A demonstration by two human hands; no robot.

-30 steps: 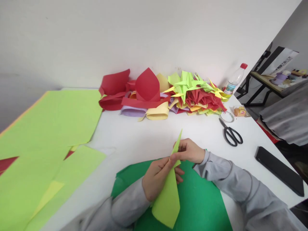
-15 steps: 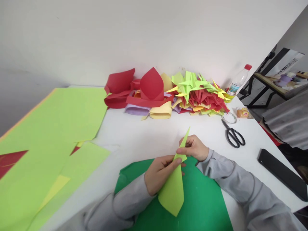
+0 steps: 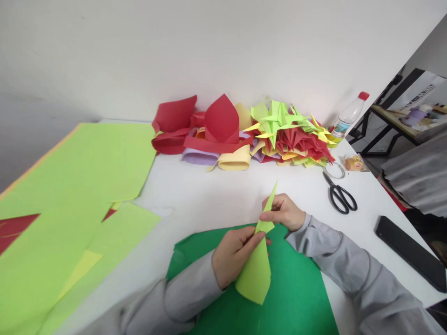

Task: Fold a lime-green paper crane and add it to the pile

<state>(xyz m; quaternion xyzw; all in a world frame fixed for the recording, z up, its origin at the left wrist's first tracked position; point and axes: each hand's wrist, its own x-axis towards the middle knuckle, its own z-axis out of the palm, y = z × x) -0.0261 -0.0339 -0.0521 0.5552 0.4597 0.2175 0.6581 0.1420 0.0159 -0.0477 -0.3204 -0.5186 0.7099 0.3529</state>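
Observation:
A folded piece of light-green paper (image 3: 256, 274) is held between my two hands, its narrow point upward and its wide end downward. My left hand (image 3: 235, 253) grips it around the middle, thumb on the front and fingertips showing behind. My right hand (image 3: 283, 212) pinches the upper part near the point, thumb in front. Some of the right hand's fingers are hidden behind the paper. Beneath both hands lies a dark green sheet (image 3: 296, 288) on the white table (image 3: 195, 195).
Large light-green sheets (image 3: 94, 163) cover the left side. Along the wall stand a red paper shape (image 3: 221, 118) and a pile of folded paper stars (image 3: 293, 135). To the right are a bottle (image 3: 347, 116), a tape roll (image 3: 335, 171), scissors (image 3: 340, 195), a wrapped snack (image 3: 353, 163) and a black phone (image 3: 408, 251).
The paper's wide lower end has shifted slightly right and up. Both hands keep their grip and have barely moved. The whole view has tilted a little.

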